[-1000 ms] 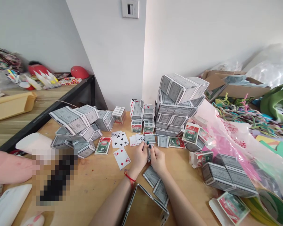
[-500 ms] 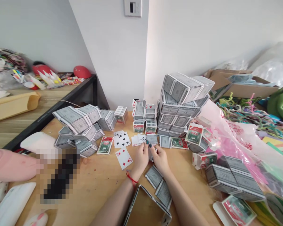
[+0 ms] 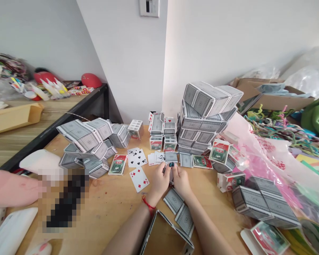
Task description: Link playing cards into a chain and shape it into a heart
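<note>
Head view is showing both hands meeting over the worktop (image 3: 103,216): the left hand (image 3: 159,180) and the right hand (image 3: 181,181) are closing their fingers on a playing card (image 3: 171,176), and their thumbs are meeting at its far end. For a clean result, both thumbs should probably be bearing down evenly while the fingers are supporting the card from the sides, since lopsided pinching would likely be creasing it askew. The forearms should be passing clear of the two loose cards (image 3: 173,200) lying between them and of the card frame (image 3: 188,247) resting near the view's lower edge, as a brush could be shifting either. The gripped card is showing only a small grey-and-white part, just in front of a face-down card (image 3: 171,157); the fingers are hiding the remainder, so whether it is bending or lying flat is escaping judgement.
</note>
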Motion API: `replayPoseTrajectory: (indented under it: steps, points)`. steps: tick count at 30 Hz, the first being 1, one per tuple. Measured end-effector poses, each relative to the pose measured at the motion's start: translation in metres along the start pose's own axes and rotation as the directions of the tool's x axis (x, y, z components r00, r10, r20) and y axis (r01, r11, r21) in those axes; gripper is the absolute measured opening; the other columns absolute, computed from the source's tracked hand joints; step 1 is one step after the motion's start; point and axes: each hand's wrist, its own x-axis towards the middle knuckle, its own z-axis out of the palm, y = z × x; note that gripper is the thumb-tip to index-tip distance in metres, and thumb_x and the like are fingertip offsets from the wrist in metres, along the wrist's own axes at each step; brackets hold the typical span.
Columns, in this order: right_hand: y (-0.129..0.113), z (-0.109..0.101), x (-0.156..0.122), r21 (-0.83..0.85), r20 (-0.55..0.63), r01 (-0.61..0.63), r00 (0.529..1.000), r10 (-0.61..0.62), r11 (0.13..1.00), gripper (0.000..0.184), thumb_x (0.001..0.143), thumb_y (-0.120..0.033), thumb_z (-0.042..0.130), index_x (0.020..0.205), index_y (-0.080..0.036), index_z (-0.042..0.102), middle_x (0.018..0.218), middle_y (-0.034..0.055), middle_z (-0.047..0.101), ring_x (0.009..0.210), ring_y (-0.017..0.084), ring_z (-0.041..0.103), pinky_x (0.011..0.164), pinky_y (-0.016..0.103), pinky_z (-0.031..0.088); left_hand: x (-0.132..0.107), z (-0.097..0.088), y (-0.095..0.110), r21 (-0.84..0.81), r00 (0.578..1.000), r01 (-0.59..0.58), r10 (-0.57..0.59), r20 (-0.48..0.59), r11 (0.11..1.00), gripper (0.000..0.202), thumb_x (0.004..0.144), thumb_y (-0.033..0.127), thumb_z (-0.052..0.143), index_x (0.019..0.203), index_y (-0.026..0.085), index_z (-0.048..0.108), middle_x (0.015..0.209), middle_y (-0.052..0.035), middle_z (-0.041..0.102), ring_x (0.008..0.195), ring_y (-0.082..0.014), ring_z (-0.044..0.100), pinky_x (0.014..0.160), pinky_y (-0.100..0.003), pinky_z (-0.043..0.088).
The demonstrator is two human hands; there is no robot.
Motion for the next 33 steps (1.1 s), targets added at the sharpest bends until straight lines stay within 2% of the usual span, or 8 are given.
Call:
replayPoseTrajectory:
  steps: [5, 9, 15, 18, 20, 24, 27, 33]
  points:
    - [-0.001, -0.001, -0.003, -0.032, 0.027, 0.002, 1.000, -0.002, 0.999, 0.049, 0.085, -0.054, 0.030, 0.052, -0.019, 0.041, 0.044, -0.0023, 0.040, 0.042, 0.011, 0.035, 0.042, 0.023, 0.026, -0.001, 0.004, -0.002, 0.077, 0.994, -0.004, 0.012, -0.105, 0.997, 0.025, 0.085, 0.028, 0.037, 0.062, 0.019, 0.038, 0.060, 0.0008, 0.049, 0.055, -0.0120, 0.043, 0.052, -0.022, 0.030]
    - [0.000, -0.003, -0.004, 0.028, 0.068, -0.002, 0.998, 0.000, 1.000, 0.048, 0.085, -0.055, 0.033, 0.054, -0.019, 0.043, 0.045, -0.0019, 0.043, 0.043, 0.011, 0.040, 0.041, 0.022, 0.030, 0.000, 0.004, -0.004, 0.107, 0.991, -0.015, 0.030, -0.133, 0.994, 0.028, 0.085, 0.027, 0.038, 0.059, 0.019, 0.037, 0.056, 0.0011, 0.048, 0.052, -0.0115, 0.042, 0.050, -0.022, 0.029]
    - [0.001, -0.005, -0.001, 0.223, 0.189, -0.079, 0.981, 0.036, 0.972, 0.037, 0.079, -0.054, 0.046, 0.066, -0.020, 0.047, 0.049, -0.0036, 0.049, 0.038, 0.012, 0.048, 0.036, 0.023, 0.038, 0.004, 0.003, -0.006, -0.033, 0.980, 0.064, -0.069, -0.186, 0.997, 0.027, 0.088, 0.032, 0.036, 0.064, 0.019, 0.041, 0.059, 0.0012, 0.048, 0.053, -0.0118, 0.046, 0.051, -0.021, 0.034]
    - [0.000, -0.005, -0.001, 0.243, 0.141, -0.043, 0.990, 0.008, 0.969, 0.032, 0.076, -0.050, 0.053, 0.066, -0.020, 0.047, 0.050, -0.0046, 0.048, 0.039, 0.012, 0.050, 0.036, 0.022, 0.040, 0.005, 0.002, -0.005, -0.126, 0.982, 0.085, -0.104, -0.156, 0.988, 0.021, 0.089, 0.032, 0.035, 0.075, 0.018, 0.045, 0.068, -0.0002, 0.052, 0.061, -0.0123, 0.050, 0.055, -0.022, 0.041]
    - [0.000, -0.005, -0.001, 0.228, 0.073, -0.008, 0.997, -0.009, 0.974, 0.029, 0.077, -0.048, 0.053, 0.072, -0.019, 0.050, 0.053, -0.0035, 0.051, 0.042, 0.012, 0.052, 0.039, 0.022, 0.043, 0.004, 0.000, -0.004, -0.151, 0.989, 0.063, -0.082, -0.120, 0.986, 0.014, 0.088, 0.029, 0.039, 0.088, 0.018, 0.048, 0.081, -0.0030, 0.055, 0.072, -0.0135, 0.055, 0.062, -0.024, 0.045]
    - [0.002, -0.007, 0.002, 0.244, -0.009, -0.030, 0.999, 0.033, 0.969, 0.036, 0.080, -0.046, 0.050, 0.102, -0.018, 0.053, 0.070, 0.0028, 0.063, 0.053, 0.016, 0.059, 0.047, 0.025, 0.049, 0.004, 0.000, -0.006, -0.115, 0.999, -0.017, 0.011, -0.050, 0.993, 0.029, 0.085, 0.023, 0.046, 0.113, 0.019, 0.043, 0.089, -0.0046, 0.056, 0.078, -0.0146, 0.057, 0.068, -0.027, 0.048]
    - [0.005, -0.009, 0.004, 0.249, -0.015, -0.072, 0.997, 0.078, 0.966, 0.042, 0.079, -0.048, 0.048, 0.107, -0.017, 0.053, 0.076, 0.0063, 0.065, 0.054, 0.018, 0.061, 0.046, 0.027, 0.050, 0.005, 0.001, -0.010, -0.055, 0.999, -0.053, 0.052, -0.005, 0.997, 0.032, 0.084, 0.018, 0.045, 0.116, 0.020, 0.043, 0.093, -0.0056, 0.057, 0.081, -0.0157, 0.058, 0.072, -0.030, 0.049]
    - [0.003, -0.008, 0.003, 0.210, 0.064, -0.119, 0.992, 0.108, 0.970, 0.051, 0.082, -0.049, 0.040, 0.119, -0.014, 0.048, 0.054, 0.0020, 0.061, 0.042, 0.019, 0.058, 0.042, 0.029, 0.050, 0.007, 0.002, -0.016, -0.023, 0.998, -0.055, 0.055, -0.012, 0.998, 0.037, 0.086, 0.013, 0.037, 0.122, 0.021, 0.040, 0.116, -0.0098, 0.054, 0.105, -0.0185, 0.054, 0.085, -0.035, 0.047]
